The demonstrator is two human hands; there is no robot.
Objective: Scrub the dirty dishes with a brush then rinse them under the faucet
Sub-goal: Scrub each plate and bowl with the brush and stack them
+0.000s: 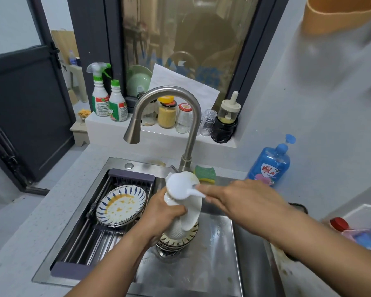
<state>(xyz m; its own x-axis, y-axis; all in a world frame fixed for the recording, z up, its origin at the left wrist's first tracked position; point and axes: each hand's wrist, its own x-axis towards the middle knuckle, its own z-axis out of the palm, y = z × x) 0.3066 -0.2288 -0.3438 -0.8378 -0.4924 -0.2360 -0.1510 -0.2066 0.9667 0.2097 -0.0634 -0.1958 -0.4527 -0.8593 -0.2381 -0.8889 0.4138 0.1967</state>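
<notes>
Left hand (165, 213) and right hand (242, 198) reach in from the bottom edge over the stainless steel sink (214, 254). Centre frame, left hand grips the white ribbed ceramic bowl (192, 215), tipped on edge; right hand's fingers curl round the white plastic brush (180, 186), head against the bowl's upper rim.
</notes>
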